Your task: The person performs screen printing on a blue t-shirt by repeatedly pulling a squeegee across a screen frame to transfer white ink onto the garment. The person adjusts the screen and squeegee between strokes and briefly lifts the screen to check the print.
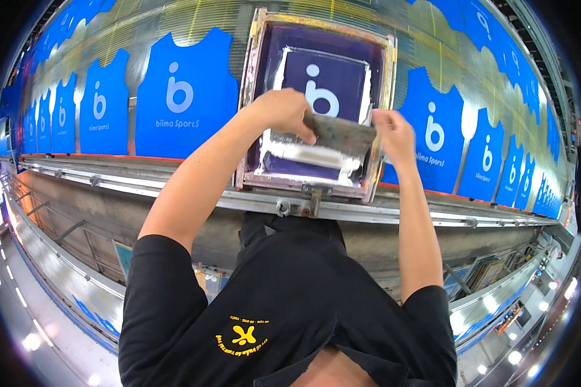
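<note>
From the head camera, we look down on a screen-printing frame [316, 103] lying flat on a long printing table [174, 187]. Both of our hands hold a squeegee [339, 134] across the frame's purple mesh. Our left hand [283, 111] has its fingers curled tightly over the squeegee's left end, and our right hand [394, 132] pinches the right end, fingers closed on it. A two-handed grip like this spreads pressure evenly along the blade.

The squeegee sits in the lower half of the frame, tilted, with a band of white ink [310, 155] just below it. That seems to be why the blade leans: it gathers the ink along its edge. The frame's near edge butts against a metal rail [290, 205] with a bracket, which likely keeps it in register. Blue jersey panels [184, 97] with white marks lie in a row on both sides.
</note>
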A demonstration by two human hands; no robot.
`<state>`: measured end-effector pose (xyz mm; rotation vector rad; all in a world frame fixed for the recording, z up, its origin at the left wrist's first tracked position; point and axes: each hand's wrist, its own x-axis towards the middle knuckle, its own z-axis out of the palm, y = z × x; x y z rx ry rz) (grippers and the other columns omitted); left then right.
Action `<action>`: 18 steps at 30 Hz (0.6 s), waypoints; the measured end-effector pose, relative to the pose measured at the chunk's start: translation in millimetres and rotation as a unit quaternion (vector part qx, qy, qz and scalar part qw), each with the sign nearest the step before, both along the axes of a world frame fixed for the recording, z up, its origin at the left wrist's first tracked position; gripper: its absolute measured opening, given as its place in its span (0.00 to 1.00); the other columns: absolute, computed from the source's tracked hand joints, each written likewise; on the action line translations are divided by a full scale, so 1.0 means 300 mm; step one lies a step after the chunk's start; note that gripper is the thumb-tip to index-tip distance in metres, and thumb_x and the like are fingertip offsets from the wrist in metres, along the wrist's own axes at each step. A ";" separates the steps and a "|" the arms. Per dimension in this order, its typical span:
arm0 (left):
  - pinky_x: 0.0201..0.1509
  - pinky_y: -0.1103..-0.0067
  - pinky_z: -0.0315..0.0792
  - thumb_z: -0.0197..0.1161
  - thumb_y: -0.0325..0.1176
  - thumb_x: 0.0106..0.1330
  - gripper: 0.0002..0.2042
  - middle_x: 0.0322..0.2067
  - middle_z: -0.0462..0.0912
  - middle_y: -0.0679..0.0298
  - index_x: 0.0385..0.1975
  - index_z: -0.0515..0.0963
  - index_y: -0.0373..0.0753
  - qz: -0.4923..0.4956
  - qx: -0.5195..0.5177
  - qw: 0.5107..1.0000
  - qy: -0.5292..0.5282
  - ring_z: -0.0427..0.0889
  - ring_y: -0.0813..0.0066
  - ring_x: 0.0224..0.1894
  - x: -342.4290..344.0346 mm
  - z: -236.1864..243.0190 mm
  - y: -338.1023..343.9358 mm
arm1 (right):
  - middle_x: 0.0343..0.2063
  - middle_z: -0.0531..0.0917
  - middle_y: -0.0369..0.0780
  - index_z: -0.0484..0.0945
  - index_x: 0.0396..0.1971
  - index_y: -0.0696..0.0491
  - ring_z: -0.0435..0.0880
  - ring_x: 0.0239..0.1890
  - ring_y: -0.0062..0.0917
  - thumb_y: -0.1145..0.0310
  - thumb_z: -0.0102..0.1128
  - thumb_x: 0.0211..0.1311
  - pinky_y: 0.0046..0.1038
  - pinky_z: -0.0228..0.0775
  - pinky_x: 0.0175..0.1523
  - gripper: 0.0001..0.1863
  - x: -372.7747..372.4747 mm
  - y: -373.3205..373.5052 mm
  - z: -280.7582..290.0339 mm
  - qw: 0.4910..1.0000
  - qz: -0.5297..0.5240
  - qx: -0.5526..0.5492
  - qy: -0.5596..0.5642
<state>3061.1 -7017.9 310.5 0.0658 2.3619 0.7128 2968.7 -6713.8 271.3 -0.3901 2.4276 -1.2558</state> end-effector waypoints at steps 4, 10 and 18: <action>0.51 0.60 0.83 0.76 0.58 0.55 0.24 0.38 0.91 0.56 0.43 0.90 0.45 -0.003 -0.046 0.984 0.172 0.90 0.53 0.46 -0.227 0.022 -0.101 | 0.42 0.90 0.46 0.86 0.46 0.61 0.87 0.45 0.30 0.47 0.66 0.74 0.31 0.77 0.53 0.27 -0.104 0.114 -0.095 0.967 -0.209 0.110 0.095; 0.52 0.59 0.82 0.74 0.52 0.61 0.18 0.40 0.91 0.60 0.43 0.88 0.47 0.021 -0.074 0.972 0.221 0.90 0.55 0.48 -0.425 -0.038 -0.175 | 0.25 0.78 0.31 0.83 0.53 0.57 0.73 0.23 0.15 0.52 0.69 0.75 0.22 0.68 0.29 0.23 -0.072 0.107 -0.134 0.956 -0.215 0.011 -0.198; 0.49 0.61 0.81 0.74 0.45 0.63 0.10 0.38 0.87 0.63 0.35 0.88 0.48 0.089 -0.021 0.944 0.316 0.87 0.58 0.45 -0.017 -0.110 -0.054 | 0.22 0.71 0.28 0.82 0.54 0.59 0.64 0.18 0.10 0.53 0.68 0.75 0.20 0.54 0.20 0.24 -0.071 0.056 0.020 0.949 -0.267 -0.040 -0.164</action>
